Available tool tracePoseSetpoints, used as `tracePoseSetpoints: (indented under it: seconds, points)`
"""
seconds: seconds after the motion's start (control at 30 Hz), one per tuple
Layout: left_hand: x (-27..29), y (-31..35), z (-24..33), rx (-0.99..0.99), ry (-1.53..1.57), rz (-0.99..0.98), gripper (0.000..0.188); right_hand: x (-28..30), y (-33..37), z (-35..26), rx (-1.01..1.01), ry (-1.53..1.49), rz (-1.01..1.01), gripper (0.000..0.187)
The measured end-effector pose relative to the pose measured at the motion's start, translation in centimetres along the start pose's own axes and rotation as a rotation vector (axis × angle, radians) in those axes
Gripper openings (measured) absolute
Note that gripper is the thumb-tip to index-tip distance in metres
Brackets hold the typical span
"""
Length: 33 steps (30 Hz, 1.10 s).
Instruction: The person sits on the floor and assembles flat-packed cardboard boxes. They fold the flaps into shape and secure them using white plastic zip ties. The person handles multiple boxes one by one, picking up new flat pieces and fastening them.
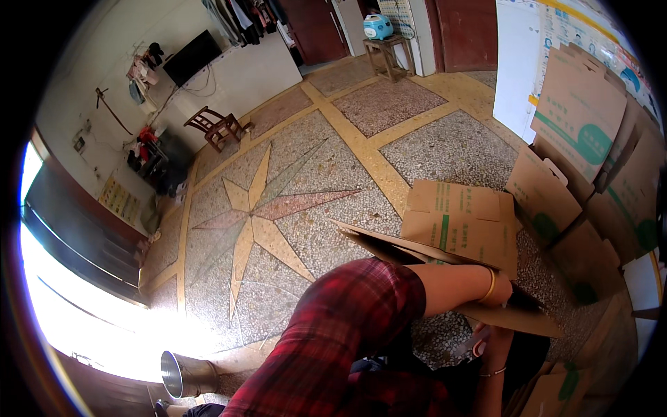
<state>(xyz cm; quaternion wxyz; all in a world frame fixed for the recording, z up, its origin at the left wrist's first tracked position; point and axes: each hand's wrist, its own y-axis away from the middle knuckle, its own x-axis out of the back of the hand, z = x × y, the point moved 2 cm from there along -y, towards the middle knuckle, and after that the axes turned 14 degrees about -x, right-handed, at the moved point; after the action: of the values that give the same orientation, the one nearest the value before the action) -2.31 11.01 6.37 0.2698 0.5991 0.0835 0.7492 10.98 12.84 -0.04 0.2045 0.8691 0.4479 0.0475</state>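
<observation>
The floor (pixel 455 142) spreads wide from the carton's far edge to the walls, its pebbled grey and reddish panels framed by smooth yellowish bands; a pointed star in yellow, red and greenish stone is set into it at the centre left. A pale wall (pixel 260 73) bounds the far left side. Along the right edge, flattened boxes (pixel 578 115) of brown card with green print lean in a close row, leaving a narrow strip of floor beside the work.

The carton (pixel 515 320) is at the lower right, directly in front of the person, its thin, stiff panels standing apart with a dark gap between them. Its long upper edge slants out leftward over the floor. Just beyond it is a flat sheet (pixel 458 221) of the same brown card, its right side near the leaning boxes.

A metal bucket (pixel 189 376), shiny and round, lies tilted near the bright doorway at lower left, well apart from the carton. A slatted wooden chair (pixel 224 131) is by the far wall.

The left hand (pixel 499 295), below a smooth yellow bangle, reaches in at the carton's panels; its fingers are hidden, so its grip cannot be told. The right hand (pixel 495 340) is closed around a small object (pixel 477 349), partly greyish and reddish, too blurred to name, just beneath the carton's lower panel.
</observation>
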Motion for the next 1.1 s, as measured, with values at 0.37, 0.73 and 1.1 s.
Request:
tracePoseSetpoints:
  seconds: [0.37,0.73,1.1]
  points:
    - [0.1,-0.6,0.5,0.009,-0.005,-0.028,0.022,1.8,-2.4,2.6,0.449,0.918,0.242,0.019]
    - [-0.6,0.0,-0.6,0.016,0.005,0.055,0.021,0.8,-1.2,0.3,0.389,0.601,0.171,0.017]
    - [-1.5,-0.8,-0.1,0.054,0.011,0.098,0.023,0.9,-0.2,1.2,0.194,0.301,0.004,0.015]
